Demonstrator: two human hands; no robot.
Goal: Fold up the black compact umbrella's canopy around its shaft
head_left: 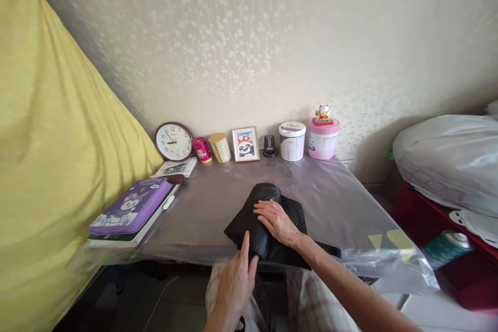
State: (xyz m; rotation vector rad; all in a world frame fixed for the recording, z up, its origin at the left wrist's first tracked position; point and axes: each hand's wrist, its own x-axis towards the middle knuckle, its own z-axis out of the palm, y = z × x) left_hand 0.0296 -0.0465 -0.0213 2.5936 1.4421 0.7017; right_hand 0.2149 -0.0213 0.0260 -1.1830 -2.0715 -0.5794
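Observation:
A black bundle of thin, slightly shiny material (252,212), partly rolled, lies at the table's front edge. Its flat corners spread out on both sides, and a strip like a strap reaches to the right. My right hand (277,222) rests flat on top of it with the fingers stretched out. At the near end, my left hand (240,275) has the bundle's edge between thumb and index finger. The underside of the bundle is hidden, and I cannot tell exactly what it is.
The table (202,207) has a clear plastic cover. A clock (174,141), cans, a framed panda picture (246,144), and tubs (292,141) line the wall. A purple case (130,207) lies on books at left. Right of the table sits a large plastic bag (447,161).

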